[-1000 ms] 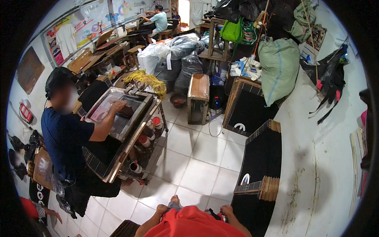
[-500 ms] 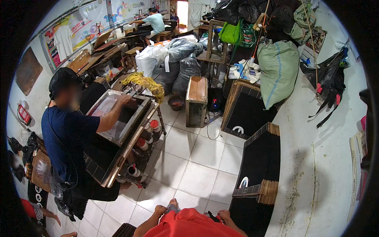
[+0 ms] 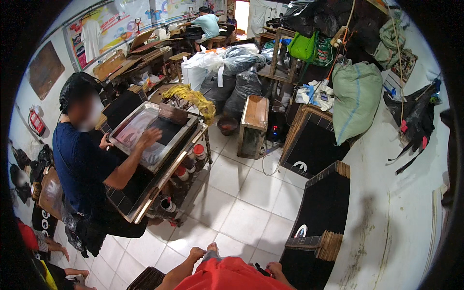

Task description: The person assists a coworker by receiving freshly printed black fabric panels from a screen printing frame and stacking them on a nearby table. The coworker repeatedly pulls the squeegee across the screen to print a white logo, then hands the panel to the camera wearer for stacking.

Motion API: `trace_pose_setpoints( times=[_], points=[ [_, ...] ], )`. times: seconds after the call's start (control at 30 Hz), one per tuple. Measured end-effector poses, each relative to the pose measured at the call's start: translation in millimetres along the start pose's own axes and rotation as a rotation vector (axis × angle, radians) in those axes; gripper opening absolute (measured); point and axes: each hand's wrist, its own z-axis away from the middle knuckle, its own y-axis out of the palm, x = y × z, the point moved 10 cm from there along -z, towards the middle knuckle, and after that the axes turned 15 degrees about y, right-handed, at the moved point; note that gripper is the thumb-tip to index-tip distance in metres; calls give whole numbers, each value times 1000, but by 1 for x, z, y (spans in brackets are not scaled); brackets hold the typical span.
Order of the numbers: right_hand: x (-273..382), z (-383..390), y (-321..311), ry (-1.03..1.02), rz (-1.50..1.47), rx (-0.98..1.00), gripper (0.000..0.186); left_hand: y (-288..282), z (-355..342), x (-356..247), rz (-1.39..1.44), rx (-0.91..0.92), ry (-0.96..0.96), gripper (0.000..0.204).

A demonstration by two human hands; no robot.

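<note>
My left hand (image 3: 196,253) rests at my left knee, its fingers curled in, with nothing visible in it. Low at the right side of my red clothing (image 3: 232,274), my right hand (image 3: 273,269) is closed beside a small black strap-like piece (image 3: 261,269). Whether it grips that piece is hard to make out. At the left, a person in a dark blue shirt (image 3: 79,159) stands over a framed printing screen (image 3: 145,135) on a slanted bench. That person's raised hand (image 3: 151,137) is above the screen, and a brown wooden-handled squeegee (image 3: 173,114) lies at its far end.
Black panels (image 3: 321,203) with stacked board edges line the right wall. A wooden box (image 3: 253,126) stands ahead on the tiled floor (image 3: 237,193). Behind are filled bags (image 3: 237,82) and a green sack (image 3: 356,102). Other people's limbs (image 3: 58,249) show at lower left.
The view has swung a little left. The co-worker's hand has come off the screen's far end and back toward the body, leaving the squeegee there. My hands stay nearly still.
</note>
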Motion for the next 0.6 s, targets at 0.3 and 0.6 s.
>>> trace_pose_setpoints(
  times=[0.3, 0.6],
  points=[
    [54, 4, 69, -100, 304, 160, 16, -304, 56, 97, 327, -1242, 47, 26],
    [323, 154, 420, -540, 514, 616, 20, -444, 99, 62, 1083, -1408, -4, 15]
  ],
)
